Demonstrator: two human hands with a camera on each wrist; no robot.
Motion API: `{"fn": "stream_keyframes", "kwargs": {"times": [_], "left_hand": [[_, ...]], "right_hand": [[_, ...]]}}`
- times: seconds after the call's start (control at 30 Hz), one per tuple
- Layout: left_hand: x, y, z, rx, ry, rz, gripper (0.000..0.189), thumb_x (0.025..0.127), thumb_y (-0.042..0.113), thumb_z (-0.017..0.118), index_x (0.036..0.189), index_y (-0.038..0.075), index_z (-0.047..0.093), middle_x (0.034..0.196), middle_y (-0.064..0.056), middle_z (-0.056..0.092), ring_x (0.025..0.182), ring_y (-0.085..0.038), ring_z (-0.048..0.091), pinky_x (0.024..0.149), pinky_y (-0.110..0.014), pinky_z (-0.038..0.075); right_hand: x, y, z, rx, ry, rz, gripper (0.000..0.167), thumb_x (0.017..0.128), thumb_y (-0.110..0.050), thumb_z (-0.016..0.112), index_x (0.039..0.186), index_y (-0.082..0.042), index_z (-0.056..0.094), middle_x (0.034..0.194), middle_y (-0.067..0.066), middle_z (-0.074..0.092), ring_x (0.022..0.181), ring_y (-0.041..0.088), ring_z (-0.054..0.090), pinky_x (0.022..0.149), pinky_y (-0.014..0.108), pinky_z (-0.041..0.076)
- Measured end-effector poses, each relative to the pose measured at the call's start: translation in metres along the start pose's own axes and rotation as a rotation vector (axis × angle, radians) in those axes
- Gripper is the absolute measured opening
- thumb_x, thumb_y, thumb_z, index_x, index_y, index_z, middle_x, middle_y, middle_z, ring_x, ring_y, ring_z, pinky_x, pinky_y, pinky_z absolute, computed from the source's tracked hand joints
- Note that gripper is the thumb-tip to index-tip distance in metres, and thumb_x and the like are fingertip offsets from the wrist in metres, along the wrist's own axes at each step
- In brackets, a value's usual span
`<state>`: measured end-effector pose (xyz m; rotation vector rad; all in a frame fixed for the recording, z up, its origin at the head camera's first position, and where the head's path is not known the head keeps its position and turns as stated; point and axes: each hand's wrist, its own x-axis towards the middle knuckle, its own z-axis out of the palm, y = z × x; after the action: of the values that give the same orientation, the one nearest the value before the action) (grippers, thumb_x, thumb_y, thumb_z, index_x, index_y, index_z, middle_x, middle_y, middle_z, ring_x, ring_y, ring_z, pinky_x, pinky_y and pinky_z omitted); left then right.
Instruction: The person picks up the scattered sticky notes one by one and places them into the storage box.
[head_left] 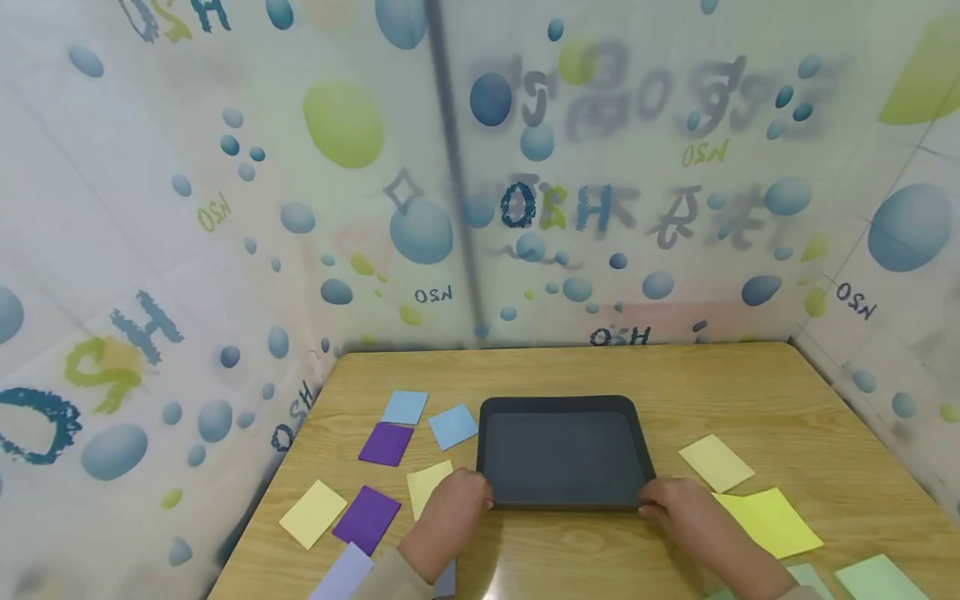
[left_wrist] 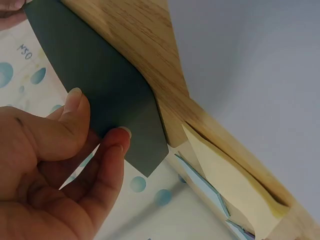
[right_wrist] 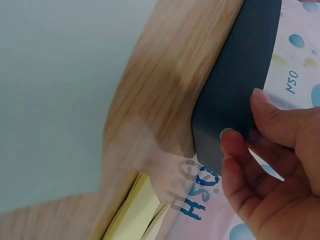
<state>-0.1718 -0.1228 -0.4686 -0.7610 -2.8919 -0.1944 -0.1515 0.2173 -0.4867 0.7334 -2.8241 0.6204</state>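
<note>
A dark grey rectangular tray (head_left: 566, 458) with raised sides sits on the wooden table. At its near left corner my left hand (head_left: 456, 512) pinches the rim between thumb and fingers. The right hand (head_left: 693, 521) grips the near right corner in the same way. Seen from the left wrist, the hand (left_wrist: 65, 160) has its thumb over the tray's edge and its fingertips against the outer wall (left_wrist: 100, 85). In the right wrist view the fingers (right_wrist: 235, 145) likewise touch the tray's outer side (right_wrist: 235, 75).
Left of the tray lie blue (head_left: 453, 427), purple (head_left: 367, 518), yellow (head_left: 313, 514) and lavender (head_left: 342, 573) paper squares. On the right are pale yellow (head_left: 716, 463), bright yellow (head_left: 776, 523) and green (head_left: 879, 578) ones. A patterned curtain (head_left: 600, 275) surrounds the table (head_left: 570, 371).
</note>
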Motion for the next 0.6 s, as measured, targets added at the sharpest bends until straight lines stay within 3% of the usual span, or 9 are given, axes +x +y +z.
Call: {"fn": "stream_keyframes", "kwargs": {"times": [0.3, 0.47, 0.6], "left_hand": [[0.001, 0.001, 0.001, 0.015, 0.0, -0.009, 0.004, 0.078, 0.015, 0.083, 0.075, 0.016, 0.08, 0.076, 0.002, 0.074, 0.072, -0.015, 0.068, 0.067, -0.026, 0.057], [0.001, 0.002, 0.002, 0.007, -0.003, -0.021, 0.004, 0.078, 0.013, 0.084, 0.076, 0.015, 0.081, 0.077, 0.002, 0.074, 0.072, -0.015, 0.068, 0.067, -0.027, 0.057], [0.002, 0.001, 0.002, 0.003, -0.011, -0.026, 0.005, 0.08, 0.014, 0.083, 0.076, 0.016, 0.081, 0.077, 0.003, 0.074, 0.072, -0.015, 0.068, 0.066, -0.027, 0.057]], "right_hand": [[0.008, 0.007, -0.019, 0.138, -0.028, 0.155, 0.027, 0.085, -0.019, 0.079, 0.105, -0.002, 0.075, 0.102, 0.008, 0.074, 0.065, -0.004, 0.048, 0.058, 0.022, 0.046], [0.012, 0.017, -0.032, 0.119, -0.034, 0.275, 0.029, 0.087, -0.019, 0.077, 0.109, 0.001, 0.074, 0.104, 0.012, 0.073, 0.073, 0.007, 0.057, 0.061, 0.026, 0.049], [0.013, 0.034, -0.039, 0.117, -0.046, 0.347, 0.033, 0.09, -0.018, 0.074, 0.113, 0.006, 0.071, 0.107, 0.02, 0.072, 0.085, 0.023, 0.066, 0.07, 0.039, 0.056]]}}
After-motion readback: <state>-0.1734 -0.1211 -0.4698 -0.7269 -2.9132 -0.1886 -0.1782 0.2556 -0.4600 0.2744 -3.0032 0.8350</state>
